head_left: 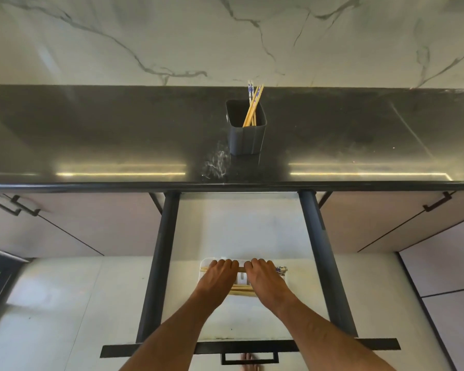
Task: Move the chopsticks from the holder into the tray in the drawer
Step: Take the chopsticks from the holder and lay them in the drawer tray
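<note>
Both the left hand and right hand were clamped on chopsticks held across the tray, more lying just beneath the grip, while several chopsticks in the holder remained beyond.

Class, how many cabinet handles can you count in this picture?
4: two on the left cabinets, one on the right cabinet, one on the open drawer's front. Others may lie out of view.

Both forearms extended forward, roughly parallel. Left hand and right hand palms down, side by side, close but apart, fingers curled over at the tips.
</note>
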